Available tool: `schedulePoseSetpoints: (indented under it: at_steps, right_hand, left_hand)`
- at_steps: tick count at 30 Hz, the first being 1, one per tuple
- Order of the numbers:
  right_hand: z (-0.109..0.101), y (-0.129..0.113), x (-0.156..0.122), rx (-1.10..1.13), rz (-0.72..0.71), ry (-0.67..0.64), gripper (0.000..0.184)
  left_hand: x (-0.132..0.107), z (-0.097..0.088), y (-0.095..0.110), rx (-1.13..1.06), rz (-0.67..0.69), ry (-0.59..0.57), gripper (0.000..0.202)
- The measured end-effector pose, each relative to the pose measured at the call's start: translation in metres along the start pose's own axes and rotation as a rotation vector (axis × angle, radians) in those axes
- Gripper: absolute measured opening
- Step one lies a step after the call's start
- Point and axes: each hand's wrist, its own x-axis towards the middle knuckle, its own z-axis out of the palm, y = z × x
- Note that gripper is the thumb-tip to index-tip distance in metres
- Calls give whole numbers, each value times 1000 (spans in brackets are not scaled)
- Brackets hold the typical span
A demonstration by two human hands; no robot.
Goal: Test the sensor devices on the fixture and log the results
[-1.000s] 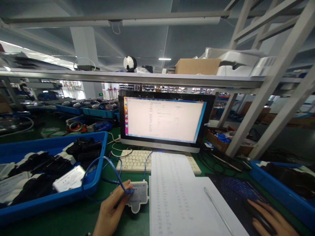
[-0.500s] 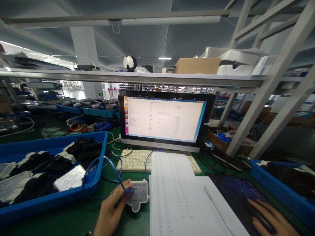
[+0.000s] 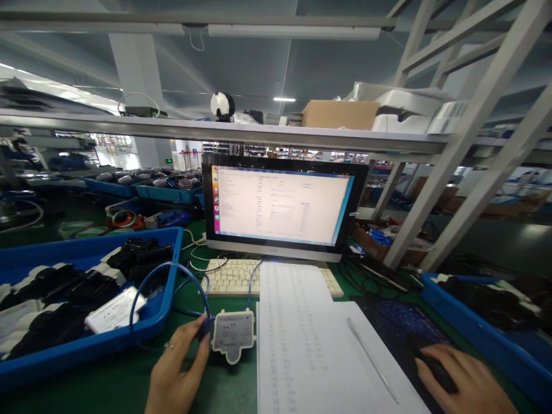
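Note:
My left hand (image 3: 179, 365) is closed in a pinch on the plug end of a blue cable (image 3: 166, 265), which loops up and over to the left. Just right of those fingertips, a small white-edged device (image 3: 233, 333) with a grey label lies on the green table; whether the plug touches it, I cannot tell. Another blue cable (image 3: 252, 282) reaches the device's top edge. My right hand (image 3: 463, 376) is wrapped over a black computer mouse (image 3: 437, 372) on a dark mouse pad (image 3: 399, 325). Between the hands lie printed paper sheets (image 3: 297, 339) with a silver pen (image 3: 373, 360) on top.
A lit monitor (image 3: 280, 207) stands behind a cream keyboard (image 3: 230, 279), partly covered by the paper. Blue bins (image 3: 172, 276) of black and white parts flank the workspace, one more at right (image 3: 474, 339). A shelf (image 3: 259, 132) crosses above the monitor.
My left hand has drawn the blue cable's plug end left, off the device's face, baring its label. My right hand stays on the mouse. The whole view has shifted slightly.

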Motion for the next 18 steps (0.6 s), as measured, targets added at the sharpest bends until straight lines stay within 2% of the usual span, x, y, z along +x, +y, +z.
schedulePoseSetpoints:
  at_steps: [4,7,10,12,15,18]
  right_hand:
    - [-2,-38,4,-22,140,-424,42]
    - [3,-55,12,-53,217,-649,37]
    - [11,-59,20,-2,197,-728,28]
    - [16,-58,23,77,157,-764,25]
    - [18,-56,25,104,164,-782,21]
    - [15,-58,27,52,199,-771,18]
  left_hand:
    - [-10,-19,-2,209,-44,-104,38]
    - [-22,-26,-10,391,-33,-210,36]
    - [-33,-29,-19,490,24,-302,32]
    - [-39,-29,-21,530,76,-320,32]
    - [-42,-26,-14,562,168,-266,37]
    - [-42,-18,6,489,332,-208,35]
